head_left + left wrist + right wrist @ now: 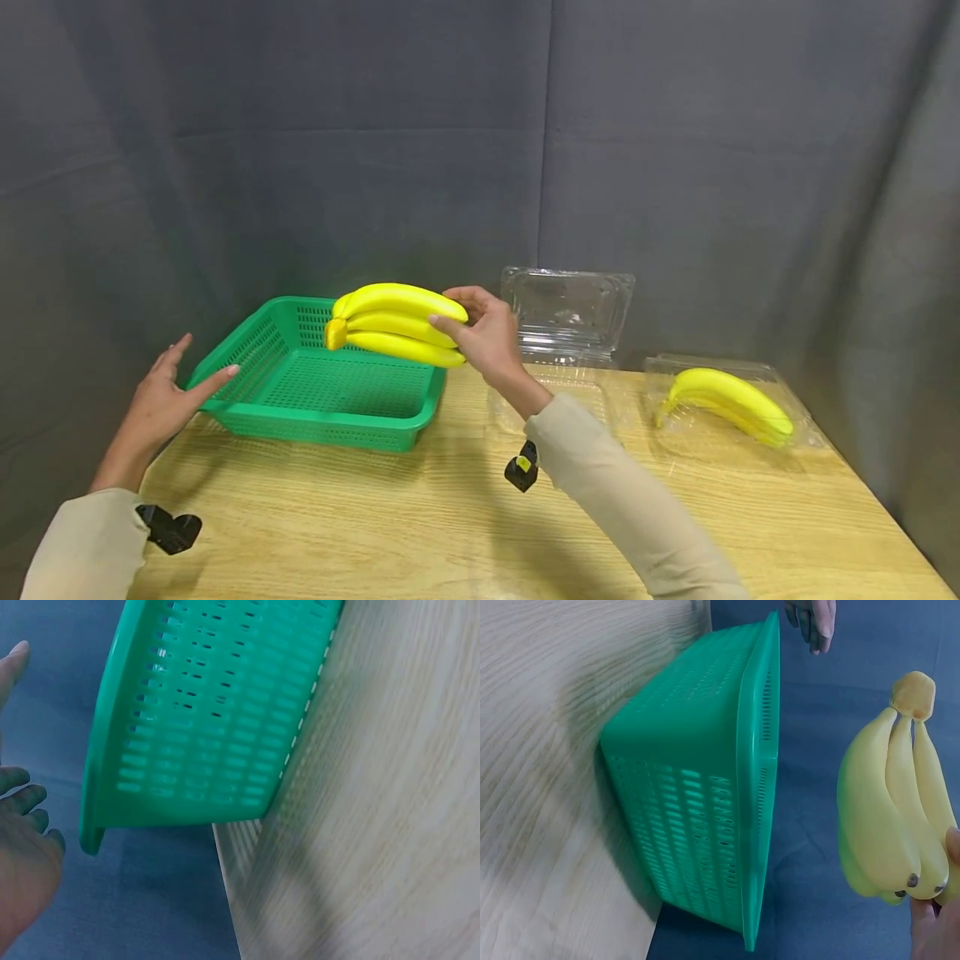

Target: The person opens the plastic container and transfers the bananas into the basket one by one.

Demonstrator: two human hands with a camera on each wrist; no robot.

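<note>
A bunch of yellow bananas is held up in the air by my right hand, which pinches it at the tip end between thumb and fingers. The stem end points left, above the green basket. In the right wrist view the banana bunch hangs clear of the basket's rim. My left hand is at the basket's left side with thumb and fingers spread, holding nothing. In the left wrist view the left hand appears beside the green basket wall; whether it touches the rim cannot be told.
An empty clear plastic clamshell box stands with its lid raised behind my right wrist. Farther right, another clear box holds more yellow bananas. The wooden table ends at a grey curtain.
</note>
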